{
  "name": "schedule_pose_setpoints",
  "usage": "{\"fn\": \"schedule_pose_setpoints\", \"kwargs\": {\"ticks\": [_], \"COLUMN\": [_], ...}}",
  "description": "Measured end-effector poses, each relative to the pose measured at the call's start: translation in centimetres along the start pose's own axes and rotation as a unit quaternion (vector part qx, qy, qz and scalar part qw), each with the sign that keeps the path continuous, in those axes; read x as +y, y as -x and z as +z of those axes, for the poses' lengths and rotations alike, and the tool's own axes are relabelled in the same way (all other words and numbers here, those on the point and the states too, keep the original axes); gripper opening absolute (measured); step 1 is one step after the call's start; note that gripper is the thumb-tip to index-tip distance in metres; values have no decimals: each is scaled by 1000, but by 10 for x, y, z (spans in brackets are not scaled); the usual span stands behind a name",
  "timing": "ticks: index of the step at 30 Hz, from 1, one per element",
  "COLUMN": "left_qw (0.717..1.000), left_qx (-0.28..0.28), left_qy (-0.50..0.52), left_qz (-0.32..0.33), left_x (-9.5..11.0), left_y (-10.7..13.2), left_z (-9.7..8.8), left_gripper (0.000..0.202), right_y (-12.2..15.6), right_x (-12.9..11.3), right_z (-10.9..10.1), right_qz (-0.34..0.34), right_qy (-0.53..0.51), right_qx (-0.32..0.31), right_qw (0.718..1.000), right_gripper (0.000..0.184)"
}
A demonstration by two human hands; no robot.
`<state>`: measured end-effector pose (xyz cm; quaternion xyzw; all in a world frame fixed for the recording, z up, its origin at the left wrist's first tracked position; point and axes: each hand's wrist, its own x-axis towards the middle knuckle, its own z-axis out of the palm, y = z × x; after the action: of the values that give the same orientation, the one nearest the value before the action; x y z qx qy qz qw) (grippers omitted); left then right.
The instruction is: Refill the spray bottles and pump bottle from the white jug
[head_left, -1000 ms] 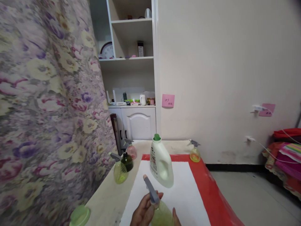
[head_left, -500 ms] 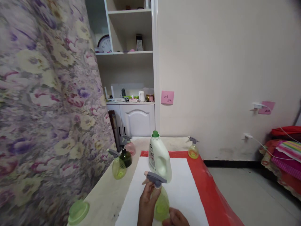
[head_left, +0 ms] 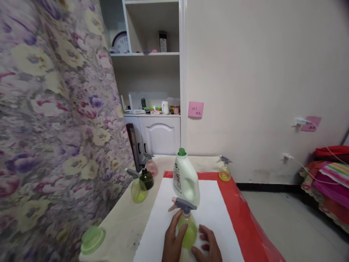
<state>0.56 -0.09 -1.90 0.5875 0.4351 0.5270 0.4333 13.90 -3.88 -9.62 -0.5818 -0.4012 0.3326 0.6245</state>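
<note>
Head view, lower centre of the frame: the spray bottle (head_left: 187,229) has gone from tilted, with its nozzle aimed up toward the top left a second ago, to standing upright on the white sheet (head_left: 212,203). It also sits higher in the frame than before, just below the white detergent jug (head_left: 186,181). Judging by this, the bottle has been set down on its base rather than carried, and the hands now steady it more than lift it. The left hand (head_left: 172,242) is closed around the left side of the yellow-green belly, thumb across the front. The right hand (head_left: 208,246), barely in frame a second ago, now lies loosely open on the sheet at the bottle's lower right. Its fingertips are just beside the base; whether they touch it I cannot tell. The bottle's long axis runs straight up and down the frame. The grey trigger head (head_left: 184,205) lies crosswise on top, its nozzle end pointing toward the left edge. Another yellow-green sprayer (head_left: 139,190) stands apart at mid-left on the bare table (head_left: 128,222).
</note>
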Motion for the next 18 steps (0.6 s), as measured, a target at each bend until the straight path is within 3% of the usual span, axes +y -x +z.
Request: {"fn": "schedule_pose_setpoints", "kwargs": {"ticks": [4, 11, 18], "left_qw": [1000, 995, 992], "left_qx": [-25, 63, 25], "left_qy": [10, -65, -118], "left_qz": [-7, -45, -47], "left_x": [-11, -31, -51], "left_y": [6, 0, -3], "left_z": [-12, -39, -48], "left_gripper": [43, 41, 38], "right_y": [0, -5, -11], "right_x": [-11, -18, -7], "right_z": [14, 37, 49], "right_qz": [-61, -61, -66], "right_qy": [18, 40, 73], "right_qx": [-16, 0, -7], "right_qw": [998, 997, 995], "right_gripper": [73, 82, 82]}}
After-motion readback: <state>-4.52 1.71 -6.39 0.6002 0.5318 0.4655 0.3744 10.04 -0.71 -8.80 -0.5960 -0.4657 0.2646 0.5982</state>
